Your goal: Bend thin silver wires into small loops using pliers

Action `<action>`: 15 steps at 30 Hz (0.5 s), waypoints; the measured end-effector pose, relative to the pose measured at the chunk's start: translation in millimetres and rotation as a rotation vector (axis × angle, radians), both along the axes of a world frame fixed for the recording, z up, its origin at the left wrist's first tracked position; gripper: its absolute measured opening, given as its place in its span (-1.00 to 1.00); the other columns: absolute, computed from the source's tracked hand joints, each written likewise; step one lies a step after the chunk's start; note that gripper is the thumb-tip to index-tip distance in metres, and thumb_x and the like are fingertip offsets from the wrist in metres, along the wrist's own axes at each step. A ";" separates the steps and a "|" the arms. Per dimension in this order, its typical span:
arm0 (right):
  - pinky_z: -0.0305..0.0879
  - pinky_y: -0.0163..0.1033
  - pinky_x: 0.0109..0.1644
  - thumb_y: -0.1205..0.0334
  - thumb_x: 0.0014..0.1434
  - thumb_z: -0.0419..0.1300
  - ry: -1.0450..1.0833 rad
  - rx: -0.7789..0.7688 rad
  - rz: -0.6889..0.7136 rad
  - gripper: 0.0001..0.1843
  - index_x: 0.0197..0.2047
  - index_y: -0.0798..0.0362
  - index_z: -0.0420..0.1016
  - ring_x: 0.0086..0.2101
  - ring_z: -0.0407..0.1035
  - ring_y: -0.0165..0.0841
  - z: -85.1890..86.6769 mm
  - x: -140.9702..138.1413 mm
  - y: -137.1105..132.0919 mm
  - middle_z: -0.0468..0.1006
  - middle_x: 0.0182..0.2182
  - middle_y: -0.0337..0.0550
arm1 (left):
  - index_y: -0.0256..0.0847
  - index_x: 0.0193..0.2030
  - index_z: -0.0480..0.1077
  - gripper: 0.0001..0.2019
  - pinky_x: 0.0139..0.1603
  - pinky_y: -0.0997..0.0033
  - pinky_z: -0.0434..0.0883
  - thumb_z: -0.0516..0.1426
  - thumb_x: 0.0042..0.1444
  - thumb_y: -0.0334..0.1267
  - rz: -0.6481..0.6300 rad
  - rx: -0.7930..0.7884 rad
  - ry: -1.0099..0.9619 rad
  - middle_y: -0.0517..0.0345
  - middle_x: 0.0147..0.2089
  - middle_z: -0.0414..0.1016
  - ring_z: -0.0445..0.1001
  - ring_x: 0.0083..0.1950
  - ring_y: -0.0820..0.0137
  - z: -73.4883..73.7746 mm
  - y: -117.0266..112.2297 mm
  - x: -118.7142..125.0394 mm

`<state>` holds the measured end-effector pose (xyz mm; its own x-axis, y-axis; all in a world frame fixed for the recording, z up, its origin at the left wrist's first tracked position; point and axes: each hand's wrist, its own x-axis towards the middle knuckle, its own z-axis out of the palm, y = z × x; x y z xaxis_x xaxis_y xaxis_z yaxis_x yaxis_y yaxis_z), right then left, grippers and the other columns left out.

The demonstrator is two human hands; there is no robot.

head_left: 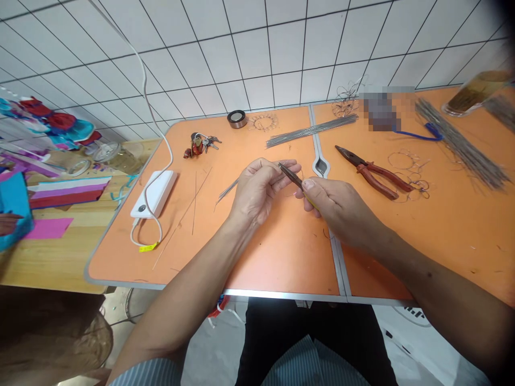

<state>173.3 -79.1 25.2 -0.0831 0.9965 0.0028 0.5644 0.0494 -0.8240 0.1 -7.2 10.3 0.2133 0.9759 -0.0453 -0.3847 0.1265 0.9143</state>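
My right hand (332,206) is wrapped round a small pair of pliers (293,176) with dark, tapered jaws; most of the handles are hidden in the palm. The jaws' tip points up and left and meets the fingers of my left hand (259,185). That hand is closed, thumb against fingers, and whatever it pinches is too small or hidden to name. Thin grey wires (227,191) stick out beside the left hand, and I cannot tell whether they are held or lie on the table. A faint loop of wire shows below the pliers.
On the orange table (281,257) lie red-handled pliers (376,174), a wire bundle (311,130), a thicker bundle (462,145), a tape roll (237,119), keys (205,142) and a white power bank (154,194) with its cable. Another person's hand (10,223) is at far left.
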 end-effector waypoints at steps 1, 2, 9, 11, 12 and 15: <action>0.12 -0.12 -0.29 -0.11 0.60 -0.09 0.007 0.004 -0.001 -0.46 -0.28 -0.02 0.50 -0.36 0.38 -0.24 0.0 -0.1 0.2 0.58 -0.36 -0.14 | -0.20 -0.46 0.33 -0.80 0.19 0.21 0.67 0.29 0.07 -0.39 0.002 0.004 0.005 0.03 -0.06 0.73 0.78 0.06 0.22 0.0 -0.2 0.0; 0.12 -0.12 -0.29 -0.10 0.60 -0.09 0.011 0.004 -0.001 -0.46 -0.29 -0.02 0.49 -0.36 0.38 -0.24 0.1 -0.1 0.3 0.57 -0.36 -0.14 | -0.19 -0.46 0.34 -0.80 0.19 0.21 0.67 0.29 0.07 -0.39 0.002 0.007 0.008 0.03 -0.06 0.73 0.78 0.06 0.22 -0.1 -0.3 -0.1; 0.12 -0.12 -0.29 -0.05 0.59 -0.07 0.013 -0.002 -0.004 -0.50 -0.31 -0.03 0.47 -0.36 0.36 -0.24 0.8 -0.4 -0.2 0.53 -0.39 -0.17 | -0.19 -0.46 0.35 -0.79 0.18 0.21 0.67 0.30 0.08 -0.40 0.011 0.032 0.005 0.03 -0.07 0.73 0.78 0.07 0.22 -1.4 -1.5 -1.0; 0.12 -0.12 -0.29 -0.04 0.59 -0.07 0.015 -0.004 -0.008 -0.50 -0.30 -0.03 0.47 -0.36 0.36 -0.24 0.3 -0.3 -0.1 0.53 -0.38 -0.16 | -0.19 -0.45 0.34 -0.77 0.19 0.20 0.67 0.33 0.08 -0.38 0.024 0.030 0.017 0.01 -0.06 0.73 0.77 0.09 0.20 -1.6 -1.7 -0.8; 0.12 -0.12 -0.29 -0.04 0.59 -0.07 0.016 -0.001 -0.009 -0.50 -0.30 -0.03 0.48 -0.36 0.36 -0.24 0.0 -0.2 0.0 0.53 -0.38 -0.16 | -0.19 -0.45 0.34 -0.77 0.19 0.20 0.67 0.33 0.08 -0.38 0.028 0.032 0.021 0.01 -0.06 0.73 0.77 0.10 0.19 -1.6 -1.8 -0.6; 0.13 -0.12 -0.29 -0.04 0.59 -0.07 0.029 0.010 -0.003 -0.50 -0.28 -0.02 0.49 -0.36 0.37 -0.25 -0.9 0.0 0.4 0.54 -0.38 -0.16 | -0.19 -0.44 0.34 -0.77 0.17 0.20 0.67 0.34 0.07 -0.36 0.033 0.054 0.032 0.01 -0.06 0.74 0.77 0.08 0.20 -1.3 -2.1 0.0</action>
<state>173.3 -78.8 24.4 -0.0802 0.9967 0.0156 0.5406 0.0567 -0.8394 0.1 -9.3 9.0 0.1800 0.9837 0.0013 -0.3583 0.0643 0.9314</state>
